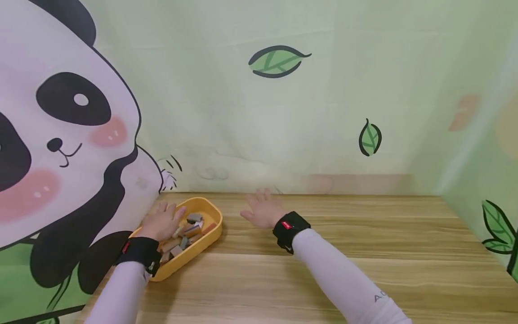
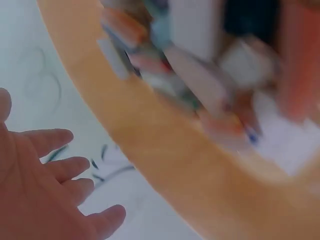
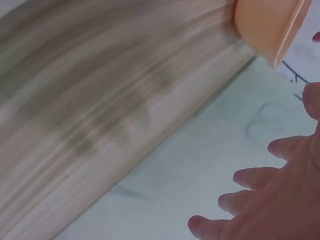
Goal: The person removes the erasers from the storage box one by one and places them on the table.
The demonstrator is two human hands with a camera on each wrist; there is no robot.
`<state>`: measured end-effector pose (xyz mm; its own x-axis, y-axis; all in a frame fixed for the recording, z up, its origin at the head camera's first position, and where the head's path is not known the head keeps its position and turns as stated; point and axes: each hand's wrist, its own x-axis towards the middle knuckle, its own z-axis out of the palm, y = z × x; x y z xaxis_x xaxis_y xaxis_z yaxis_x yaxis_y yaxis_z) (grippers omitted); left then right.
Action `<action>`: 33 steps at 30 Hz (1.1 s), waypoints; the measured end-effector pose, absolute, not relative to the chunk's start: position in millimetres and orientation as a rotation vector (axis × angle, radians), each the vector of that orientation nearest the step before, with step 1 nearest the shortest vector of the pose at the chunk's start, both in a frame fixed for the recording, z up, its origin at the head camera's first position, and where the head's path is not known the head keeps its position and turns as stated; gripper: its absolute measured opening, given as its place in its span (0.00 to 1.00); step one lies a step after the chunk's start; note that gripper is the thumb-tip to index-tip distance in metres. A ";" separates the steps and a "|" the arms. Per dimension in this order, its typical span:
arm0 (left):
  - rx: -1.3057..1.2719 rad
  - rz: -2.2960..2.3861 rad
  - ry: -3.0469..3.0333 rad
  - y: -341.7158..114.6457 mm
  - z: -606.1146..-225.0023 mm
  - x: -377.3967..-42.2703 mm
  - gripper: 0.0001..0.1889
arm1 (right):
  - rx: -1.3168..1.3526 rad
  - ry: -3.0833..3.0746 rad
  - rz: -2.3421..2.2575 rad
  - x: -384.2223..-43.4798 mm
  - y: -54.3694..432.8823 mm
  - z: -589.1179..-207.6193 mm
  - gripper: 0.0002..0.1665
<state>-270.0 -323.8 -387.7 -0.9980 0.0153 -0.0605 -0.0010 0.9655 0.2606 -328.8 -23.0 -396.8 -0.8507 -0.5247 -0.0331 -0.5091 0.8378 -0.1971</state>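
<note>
A yellow-orange oval basket [image 1: 210,240] stands on the left of the wooden table, with several small coloured blocks [image 1: 194,231] jumbled inside. My left hand [image 1: 161,222] is over the basket's left part, fingers spread and apart from the blocks in the left wrist view. That view shows the blocks [image 2: 200,80] blurred, some long and some flat, against the basket's wall [image 2: 135,135]. To the right of the basket, my right hand [image 1: 264,209] hovers over the table with its fingers extended. Nothing is in it. Its spread fingers [image 3: 250,178] also show in the right wrist view.
The wooden table [image 1: 323,274] ends at a pale green cloth backdrop [image 1: 226,112] printed with leaves. A large printed panda [image 1: 101,99] covers the cloth on the left. Another cloth side wall [image 1: 485,162] closes off the right. Black bands [image 1: 292,230] sit on both wrists.
</note>
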 end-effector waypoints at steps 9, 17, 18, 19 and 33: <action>-0.202 0.346 3.022 -363.3 -387.8 -247.3 0.42 | -0.794 2.865 -0.400 -322.3 -73.8 -406.4 0.38; -0.401 0.395 2.969 -383.1 -393.0 -230.7 0.33 | -0.749 2.828 -0.543 -312.2 -116.1 -407.2 0.38; -0.419 0.395 2.964 -384.4 -392.7 -228.8 0.31 | -0.736 2.842 -0.538 -311.7 -118.7 -407.1 0.37; -0.438 0.400 2.958 -385.3 -392.0 -227.2 0.29 | -0.722 2.861 -0.532 -312.0 -120.7 -406.8 0.35; -0.511 0.616 2.740 -391.5 -401.6 -201.8 0.25 | -0.770 3.014 -0.309 -327.9 -139.7 -420.6 0.10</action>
